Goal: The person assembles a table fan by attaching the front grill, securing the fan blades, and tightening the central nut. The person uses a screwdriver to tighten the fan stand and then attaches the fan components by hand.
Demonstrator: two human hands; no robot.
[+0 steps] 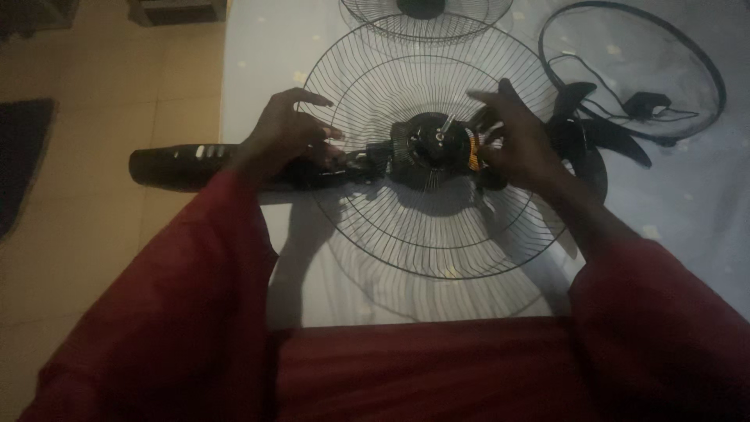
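Left hand (pixel 285 129) arched, fingers spread over black plastic fan neck (pixel 234 166); right hand (pixel 512 133) curled, fingers loosely open at round black motor housing (pixel 426 148) against wire grille (pixel 406 227).

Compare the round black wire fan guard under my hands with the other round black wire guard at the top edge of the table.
The round black wire guard under the hands shows whole; the wire guard at the top edge is cut off by the picture. The first carries the black motor housing at its hub, with the left hand and right hand over it; nobody touches the other. Both lie flat on the pale cloth.
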